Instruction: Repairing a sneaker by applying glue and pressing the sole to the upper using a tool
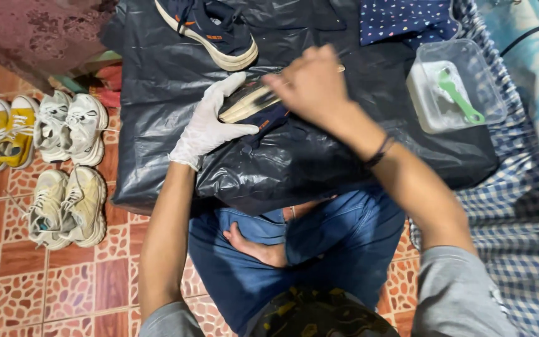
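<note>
I am steadying a navy shoe [254, 109] on its side over a black sheet [319, 156] spread across my lap, its pale sole turned toward the camera. My left hand [210, 125], in a white glove, is wrapping around the heel end and gripping it. My bare right hand [310, 84] is closing over the toe end; a thin pale handle is poking out past its knuckles, but I cannot tell what it belongs to. The second navy shoe [210, 31] is lying upright at the sheet's far edge, well apart. A clear tub [428, 106] with a green tool [460, 97] inside is sitting near my right hand. Three pairs of sneakers, one yellow [4, 134] and two white [70, 165], are waiting on the tiled floor to my left. In my judgement, doing this well is asking for a firm gloved grip so the sole is not rocking, and short, even strokes along the edge.
</note>
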